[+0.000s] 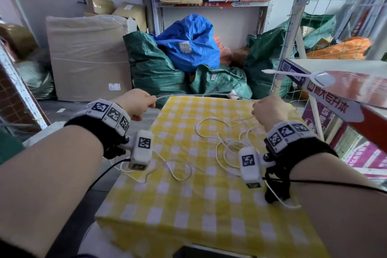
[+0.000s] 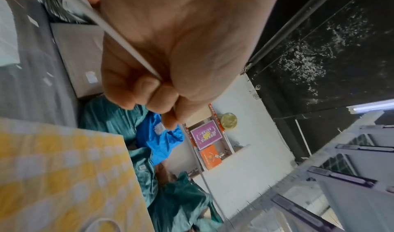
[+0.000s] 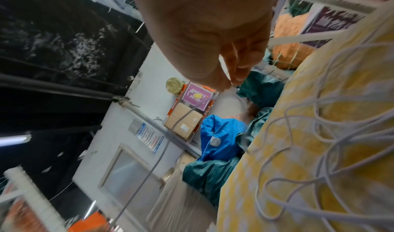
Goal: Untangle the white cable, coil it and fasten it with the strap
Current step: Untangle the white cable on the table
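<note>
A thin white cable (image 1: 188,95) is stretched taut between my two hands, just above the far edge of the table with the yellow checked cloth (image 1: 188,205). My left hand (image 1: 139,102) grips it in a fist. In the left wrist view the cable (image 2: 132,53) runs across the palm of the left hand (image 2: 157,87) and out past the fingers. My right hand (image 1: 269,109) pinches the cable between thumb and fingertips (image 3: 239,77). The rest of the cable lies in a loose tangle (image 1: 230,142) on the cloth, with one loop (image 1: 180,170) toward the left. No strap is visible.
Green sacks (image 1: 155,69) and a blue bag (image 1: 188,42) are piled right behind the table. A wrapped cardboard box (image 1: 88,56) stands at the back left. A shelf (image 1: 335,65) juts in on the right, with a white-handled fan (image 1: 322,77) lying on it.
</note>
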Action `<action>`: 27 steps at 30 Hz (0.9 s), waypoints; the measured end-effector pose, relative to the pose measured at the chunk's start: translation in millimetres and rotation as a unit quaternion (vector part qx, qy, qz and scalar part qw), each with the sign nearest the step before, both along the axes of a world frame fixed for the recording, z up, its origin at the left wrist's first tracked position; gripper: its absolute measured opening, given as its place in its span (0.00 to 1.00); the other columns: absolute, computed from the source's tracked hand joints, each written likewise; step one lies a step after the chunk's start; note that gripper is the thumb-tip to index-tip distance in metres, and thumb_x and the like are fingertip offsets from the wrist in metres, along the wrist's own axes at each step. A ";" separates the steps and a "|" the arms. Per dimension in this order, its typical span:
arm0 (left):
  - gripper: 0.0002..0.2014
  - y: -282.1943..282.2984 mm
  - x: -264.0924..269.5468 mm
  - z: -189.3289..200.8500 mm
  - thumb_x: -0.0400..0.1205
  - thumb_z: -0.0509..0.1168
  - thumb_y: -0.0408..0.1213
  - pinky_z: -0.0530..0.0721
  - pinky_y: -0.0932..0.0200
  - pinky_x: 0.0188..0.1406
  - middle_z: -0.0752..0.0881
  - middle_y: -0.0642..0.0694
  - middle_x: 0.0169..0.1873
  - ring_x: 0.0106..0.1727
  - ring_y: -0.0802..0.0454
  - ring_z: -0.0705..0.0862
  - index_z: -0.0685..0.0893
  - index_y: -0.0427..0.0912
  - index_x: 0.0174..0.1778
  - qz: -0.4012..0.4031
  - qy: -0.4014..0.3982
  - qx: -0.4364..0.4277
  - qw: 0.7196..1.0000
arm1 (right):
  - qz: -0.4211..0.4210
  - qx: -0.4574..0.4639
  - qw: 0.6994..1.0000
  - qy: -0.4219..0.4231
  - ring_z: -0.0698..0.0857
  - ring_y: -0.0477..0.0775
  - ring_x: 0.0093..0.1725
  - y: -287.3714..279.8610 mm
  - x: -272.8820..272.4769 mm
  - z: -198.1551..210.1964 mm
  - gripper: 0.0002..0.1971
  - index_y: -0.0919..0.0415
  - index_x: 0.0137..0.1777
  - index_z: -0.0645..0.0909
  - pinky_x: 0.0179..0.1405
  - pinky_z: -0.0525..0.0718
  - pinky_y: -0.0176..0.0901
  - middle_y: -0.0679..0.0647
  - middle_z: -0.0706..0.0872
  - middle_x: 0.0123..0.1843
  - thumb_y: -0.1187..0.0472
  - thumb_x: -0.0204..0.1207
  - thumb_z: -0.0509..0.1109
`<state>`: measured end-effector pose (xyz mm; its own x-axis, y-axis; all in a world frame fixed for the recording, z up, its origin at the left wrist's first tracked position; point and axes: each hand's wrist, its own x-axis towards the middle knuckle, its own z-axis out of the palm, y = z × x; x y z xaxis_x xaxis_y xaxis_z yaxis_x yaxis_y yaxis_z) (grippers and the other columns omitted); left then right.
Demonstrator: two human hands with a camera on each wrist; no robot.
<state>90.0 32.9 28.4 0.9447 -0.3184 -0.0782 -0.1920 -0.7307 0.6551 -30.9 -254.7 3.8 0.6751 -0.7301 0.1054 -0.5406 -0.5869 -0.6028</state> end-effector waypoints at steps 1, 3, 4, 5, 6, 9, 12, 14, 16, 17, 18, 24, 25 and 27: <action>0.17 -3.0 -2.3 -0.3 0.88 0.53 0.36 0.70 0.60 0.22 0.64 0.44 0.24 0.23 0.49 0.64 0.76 0.38 0.33 -0.005 0.015 -0.008 1.000 | 0.019 -0.031 0.999 0.032 0.86 0.62 0.55 5.0 -1.3 0.2 0.15 0.69 0.58 0.84 0.54 0.86 0.49 0.63 0.87 0.56 0.64 0.82 0.58; 0.16 -13.6 -9.5 1.4 0.87 0.51 0.33 0.68 0.63 0.18 0.64 0.46 0.23 0.20 0.52 0.63 0.76 0.39 0.34 -0.030 0.036 -0.025 0.999 | 0.067 -0.067 0.995 0.044 0.83 0.61 0.60 20.0 -0.9 3.3 0.17 0.66 0.65 0.81 0.55 0.82 0.46 0.62 0.84 0.63 0.65 0.80 0.59; 0.16 -20.0 -15.0 3.3 0.87 0.52 0.34 0.66 0.65 0.16 0.63 0.46 0.22 0.18 0.54 0.62 0.76 0.38 0.34 -0.046 0.051 -0.039 0.997 | 0.095 -0.074 0.992 0.024 0.82 0.60 0.63 27.8 0.5 4.6 0.19 0.63 0.69 0.78 0.56 0.80 0.46 0.60 0.82 0.67 0.65 0.79 0.60; 0.15 -26.3 -20.3 5.4 0.87 0.52 0.36 0.63 0.65 0.17 0.62 0.46 0.21 0.17 0.54 0.60 0.76 0.37 0.36 -0.065 0.063 -0.048 0.995 | 0.128 -0.080 0.989 -0.010 0.80 0.59 0.65 37.2 2.4 5.6 0.22 0.59 0.73 0.75 0.59 0.79 0.46 0.58 0.79 0.71 0.63 0.78 0.61; 0.15 -32.9 -25.2 7.1 0.87 0.53 0.37 0.61 0.64 0.19 0.62 0.47 0.21 0.18 0.53 0.59 0.76 0.37 0.37 -0.087 0.070 -0.051 0.992 | 0.171 -0.078 0.981 -0.040 0.79 0.57 0.67 46.9 4.8 6.7 0.24 0.55 0.76 0.72 0.61 0.78 0.47 0.56 0.77 0.73 0.61 0.78 0.63; 0.15 -49.7 -38.3 12.6 0.86 0.55 0.38 0.61 0.63 0.20 0.63 0.48 0.20 0.21 0.52 0.60 0.78 0.37 0.36 -0.128 0.057 -0.054 0.989 | 0.320 -0.048 0.943 -0.078 0.85 0.50 0.56 78.3 7.3 12.9 0.23 0.50 0.76 0.72 0.48 0.82 0.32 0.49 0.82 0.68 0.58 0.80 0.65; 0.17 -56.7 -45.6 17.2 0.86 0.57 0.42 0.62 0.65 0.17 0.63 0.50 0.19 0.19 0.54 0.60 0.77 0.39 0.34 -0.156 0.057 -0.075 0.983 | 0.361 -0.034 0.926 -0.107 0.85 0.43 0.29 90.9 7.1 16.1 0.13 0.53 0.63 0.84 0.21 0.77 0.24 0.47 0.87 0.42 0.58 0.82 0.63; 0.18 -52.4 -45.5 19.3 0.87 0.55 0.42 0.60 0.65 0.17 0.63 0.51 0.19 0.17 0.56 0.60 0.73 0.40 0.31 -0.153 0.059 -0.091 0.982 | 0.311 -0.026 0.940 -0.139 0.81 0.42 0.24 82.3 10.3 15.8 0.12 0.56 0.55 0.87 0.24 0.81 0.31 0.45 0.82 0.32 0.58 0.83 0.62; 0.18 -43.1 -40.6 21.2 0.87 0.54 0.42 0.59 0.63 0.18 0.63 0.51 0.19 0.17 0.56 0.59 0.70 0.42 0.30 -0.123 0.055 -0.115 0.984 | 0.233 -0.042 0.962 -0.140 0.79 0.46 0.25 64.8 12.5 14.1 0.13 0.58 0.53 0.87 0.30 0.84 0.40 0.45 0.81 0.31 0.59 0.84 0.61; 0.18 -38.1 -37.2 22.3 0.87 0.54 0.42 0.60 0.62 0.20 0.63 0.51 0.18 0.17 0.56 0.59 0.70 0.42 0.31 -0.103 0.052 -0.131 0.985 | 0.191 -0.051 0.972 -0.130 0.78 0.46 0.26 54.1 12.9 11.9 0.13 0.59 0.52 0.88 0.28 0.81 0.40 0.47 0.83 0.33 0.60 0.83 0.60; 0.18 -33.4 -33.7 23.4 0.88 0.54 0.42 0.60 0.62 0.21 0.63 0.52 0.17 0.17 0.56 0.59 0.71 0.42 0.31 -0.082 0.051 -0.154 0.983 | 0.153 -0.049 0.980 -0.115 0.78 0.48 0.28 43.3 12.4 9.0 0.14 0.61 0.52 0.88 0.26 0.77 0.39 0.51 0.86 0.37 0.61 0.83 0.60; 0.15 -29.4 -29.1 25.2 0.89 0.51 0.39 0.59 0.65 0.18 0.63 0.49 0.22 0.17 0.58 0.60 0.74 0.42 0.38 -0.070 0.076 -0.250 0.963 | 0.077 -0.003 0.996 -0.042 0.89 0.59 0.46 24.9 8.8 -5.1 0.15 0.62 0.57 0.86 0.43 0.88 0.48 0.59 0.89 0.50 0.65 0.80 0.59; 0.14 -32.6 -31.5 24.4 0.89 0.51 0.38 0.59 0.67 0.17 0.64 0.49 0.23 0.16 0.59 0.61 0.75 0.41 0.39 -0.089 0.082 -0.232 0.965 | 0.095 -0.014 0.994 -0.050 0.88 0.58 0.48 31.8 8.4 -3.6 0.17 0.59 0.62 0.84 0.43 0.87 0.47 0.58 0.89 0.55 0.66 0.80 0.58; 0.13 -41.0 -37.8 22.2 0.88 0.52 0.37 0.60 0.67 0.17 0.67 0.49 0.24 0.19 0.58 0.63 0.77 0.39 0.42 -0.131 0.094 -0.185 0.969 | 0.168 -0.035 0.978 -0.115 0.87 0.57 0.55 50.4 6.4 3.0 0.20 0.54 0.71 0.78 0.52 0.86 0.50 0.55 0.83 0.67 0.64 0.81 0.59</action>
<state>52.2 -8.2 50.7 0.8073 -0.5852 -0.0768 -0.1909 -0.3820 0.9042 -24.5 -204.3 6.8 0.8280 -0.4575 0.3243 -0.1652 -0.7516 -0.6386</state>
